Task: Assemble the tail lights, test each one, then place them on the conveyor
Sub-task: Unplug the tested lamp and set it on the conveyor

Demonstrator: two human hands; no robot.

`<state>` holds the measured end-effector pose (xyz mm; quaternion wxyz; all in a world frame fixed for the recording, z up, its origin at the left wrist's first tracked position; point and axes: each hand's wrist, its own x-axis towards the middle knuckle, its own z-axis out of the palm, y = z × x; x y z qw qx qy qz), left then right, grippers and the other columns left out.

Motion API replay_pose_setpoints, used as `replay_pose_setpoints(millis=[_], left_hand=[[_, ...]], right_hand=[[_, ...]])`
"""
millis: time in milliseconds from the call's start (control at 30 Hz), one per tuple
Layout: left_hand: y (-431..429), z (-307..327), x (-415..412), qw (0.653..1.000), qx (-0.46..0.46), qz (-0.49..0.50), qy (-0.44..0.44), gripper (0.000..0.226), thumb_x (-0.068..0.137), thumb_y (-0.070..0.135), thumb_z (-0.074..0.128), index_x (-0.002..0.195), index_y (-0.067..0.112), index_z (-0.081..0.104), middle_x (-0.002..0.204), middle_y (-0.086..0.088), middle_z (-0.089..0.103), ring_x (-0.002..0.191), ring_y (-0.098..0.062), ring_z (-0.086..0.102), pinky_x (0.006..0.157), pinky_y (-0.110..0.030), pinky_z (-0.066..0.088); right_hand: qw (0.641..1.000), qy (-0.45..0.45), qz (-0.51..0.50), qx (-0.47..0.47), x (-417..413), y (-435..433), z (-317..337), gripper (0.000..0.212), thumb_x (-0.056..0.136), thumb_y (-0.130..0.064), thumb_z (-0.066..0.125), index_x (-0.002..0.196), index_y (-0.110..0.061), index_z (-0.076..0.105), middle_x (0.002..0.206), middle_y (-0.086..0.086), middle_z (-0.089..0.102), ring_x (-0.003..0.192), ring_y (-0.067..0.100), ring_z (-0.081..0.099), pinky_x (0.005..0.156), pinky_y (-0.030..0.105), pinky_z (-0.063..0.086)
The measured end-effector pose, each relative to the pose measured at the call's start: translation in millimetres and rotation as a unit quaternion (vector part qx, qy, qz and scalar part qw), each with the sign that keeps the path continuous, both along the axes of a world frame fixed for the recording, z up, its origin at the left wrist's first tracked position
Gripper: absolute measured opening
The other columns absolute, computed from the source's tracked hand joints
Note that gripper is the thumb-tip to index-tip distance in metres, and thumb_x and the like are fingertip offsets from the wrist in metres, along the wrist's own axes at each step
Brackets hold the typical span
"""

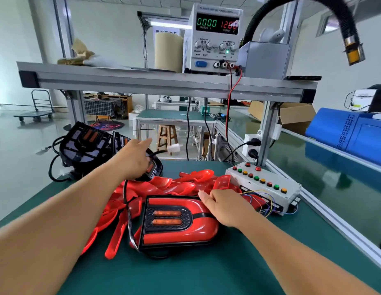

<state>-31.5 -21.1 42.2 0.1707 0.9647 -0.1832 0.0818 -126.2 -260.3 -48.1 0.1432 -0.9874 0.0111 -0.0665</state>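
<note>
Two bare forearms fill the foreground, and between them on the green bench mat lies an assembled tail light, red lens up, its long axis running left to right. The right hand lies palm-down on the light's right end with the thumb straight along the upper edge. Its fingers are hidden, so I cannot tell whether they hook the rim. The left hand is well apart at the far left, index finger out, over a black housing. A black lead climbs from the light's left side toward that hand and a white plug juts beyond it; what the hand pinches I cannot tell. Testing looks next: the button test box sits just right of the right hand, with the conveyor beyond, so the plug must travel rightward
</note>
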Motion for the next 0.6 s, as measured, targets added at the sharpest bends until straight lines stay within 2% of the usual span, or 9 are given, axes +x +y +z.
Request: replay_pose_setpoints(millis=[100, 167, 233, 333, 433, 500, 533, 567, 600], left_hand=[[31, -25, -29, 0.995, 0.009, 0.101, 0.011, 0.037, 0.095, 0.01, 0.043, 0.13, 0.012, 0.053, 0.124, -0.017, 0.059, 0.099, -0.032, 0.061, 0.07, -0.029, 0.045], [48, -45, -51, 0.99, 0.054, 0.121, 0.047, 0.023, 0.095, 0.013, 0.043, 0.106, 0.01, 0.062, 0.106, -0.015, 0.068, 0.09, -0.029, 0.064, 0.067, -0.028, 0.045], [51, -63, -69, 0.986, 0.044, 0.101, 0.122, 0.023, 0.097, 0.015, 0.04, 0.096, 0.007, 0.062, 0.095, -0.014, 0.071, 0.075, -0.024, 0.064, 0.064, -0.028, 0.049], [43, -80, -84, 0.969, -0.102, 0.074, 0.214, 0.02, 0.101, 0.019, 0.038, 0.099, 0.011, 0.056, 0.081, -0.012, 0.068, 0.065, -0.024, 0.065, 0.061, -0.029, 0.051], [38, -81, -93, 0.934, -0.237, 0.075, 0.258, 0.031, 0.104, 0.025, 0.036, 0.078, 0.012, 0.047, 0.059, 0.0, 0.044, 0.052, -0.018, 0.041, 0.052, -0.026, 0.035], [38, -79, -98, 0.925, -0.264, 0.069, 0.264, 0.036, 0.104, 0.029, 0.038, 0.076, 0.01, 0.051, 0.055, 0.005, 0.04, 0.052, -0.015, 0.037, 0.054, -0.027, 0.032], [38, -78, -100, 0.927, -0.264, 0.062, 0.259, 0.036, 0.103, 0.032, 0.039, 0.083, 0.011, 0.06, 0.057, 0.009, 0.048, 0.056, -0.012, 0.043, 0.059, -0.028, 0.037], [37, -76, -103, 0.93, -0.263, 0.051, 0.252, 0.035, 0.102, 0.036, 0.04, 0.094, 0.014, 0.066, 0.068, 0.01, 0.06, 0.066, -0.011, 0.053, 0.07, -0.03, 0.045], [36, -74, -104, 0.932, -0.265, 0.043, 0.244, 0.035, 0.102, 0.039, 0.04, 0.107, 0.018, 0.068, 0.09, 0.007, 0.069, 0.086, -0.014, 0.062, 0.086, -0.034, 0.049]], right_hand=[[0.998, 0.021, -0.016, 0.056, -1, 2, -6, 0.049, 0.096, -0.065, 0.021, 0.077, -0.027, 0.045, 0.076, -0.006, 0.054, 0.077, 0.017, 0.053, 0.067, 0.035, 0.039], [0.995, 0.02, -0.029, 0.098, 0, 3, -10, 0.048, 0.096, -0.065, 0.022, 0.084, -0.027, 0.05, 0.078, -0.008, 0.057, 0.078, 0.014, 0.055, 0.067, 0.034, 0.039], [0.989, 0.027, -0.041, 0.137, 0, 5, -12, 0.05, 0.097, -0.064, 0.022, 0.091, -0.027, 0.054, 0.085, -0.009, 0.06, 0.087, 0.015, 0.058, 0.073, 0.033, 0.041], [0.985, 0.015, -0.055, 0.162, -3, 10, -16, 0.054, 0.1, -0.059, 0.022, 0.107, -0.021, 0.06, 0.104, -0.001, 0.065, 0.107, 0.023, 0.058, 0.087, 0.035, 0.043], [0.983, -0.028, -0.057, 0.174, -5, 14, -20, 0.055, 0.102, -0.054, 0.023, 0.11, -0.017, 0.064, 0.114, 0.006, 0.067, 0.11, 0.027, 0.059, 0.088, 0.034, 0.044], [0.975, -0.05, -0.058, 0.207, -6, 15, -23, 0.054, 0.102, -0.052, 0.025, 0.11, -0.017, 0.065, 0.114, 0.007, 0.067, 0.109, 0.027, 0.059, 0.084, 0.033, 0.042], [0.969, -0.06, -0.06, 0.232, -6, 16, -24, 0.053, 0.102, -0.051, 0.027, 0.11, -0.017, 0.066, 0.114, 0.007, 0.067, 0.109, 0.026, 0.059, 0.084, 0.032, 0.041], [0.96, -0.071, -0.061, 0.263, -6, 16, -25, 0.051, 0.102, -0.05, 0.029, 0.11, -0.016, 0.066, 0.113, 0.006, 0.067, 0.109, 0.026, 0.059, 0.085, 0.032, 0.041], [0.95, -0.083, -0.062, 0.296, -7, 17, -26, 0.051, 0.102, -0.05, 0.032, 0.108, -0.013, 0.066, 0.111, 0.006, 0.068, 0.107, 0.025, 0.059, 0.089, 0.033, 0.043]])
